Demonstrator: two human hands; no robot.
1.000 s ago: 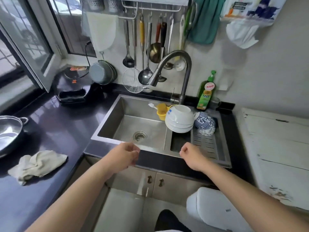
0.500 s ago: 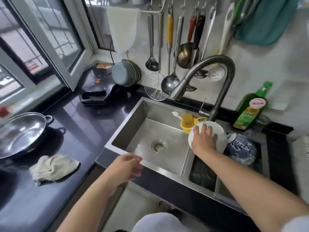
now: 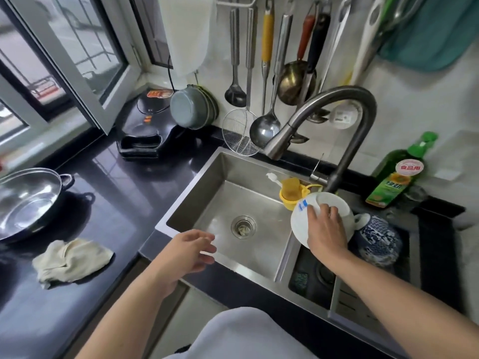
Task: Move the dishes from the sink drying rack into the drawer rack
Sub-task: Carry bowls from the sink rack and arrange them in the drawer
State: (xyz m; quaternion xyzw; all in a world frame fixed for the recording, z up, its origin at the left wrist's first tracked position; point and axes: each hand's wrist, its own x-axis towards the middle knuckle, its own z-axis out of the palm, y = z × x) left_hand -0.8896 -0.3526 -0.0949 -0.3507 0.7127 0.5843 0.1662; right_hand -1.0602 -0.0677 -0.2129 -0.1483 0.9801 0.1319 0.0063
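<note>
The white bowl (image 3: pixel 321 216) sits upside down over the right compartment of the sink (image 3: pixel 233 182), just below the base of the faucet (image 3: pixel 344 141). It seems to top a small stack, though the bowls beneath it cannot be counted from here. The right hand (image 3: pixel 325 231) lies on its upturned base, fingers spread and curved over the dome; whether they have closed into a firm grip cannot be told. Just right of the white bowl, touching or almost touching it, a blue patterned bowl (image 3: pixel 375 237) also lies upside down, and a white handle of some cup pokes out between the two. Behind the white bowl, on the faucet side, stands a yellow cup (image 3: pixel 290 193). The slotted drying rack (image 3: pixel 347 304) shows nearer the person than the bowls.

The left hand (image 3: pixel 191 252) hovers over the near rim of the sink, left of the faucet, fingers loosely apart, holding nothing.

The task looks barely begun. Every dish in view sits at the sink, none is lifted clear, and the drawer rack is nowhere in view, so how much it holds cannot be judged. What remains, by this view, is the whole transfer: the white bowl first, then whatever lies beneath it, the blue patterned bowl and the cup.

Farther left of the faucet, on the dark table (image 3: pixel 124 208), lie a crumpled cloth (image 3: pixel 72 260) and a steel pan (image 3: pixel 28 203).
</note>
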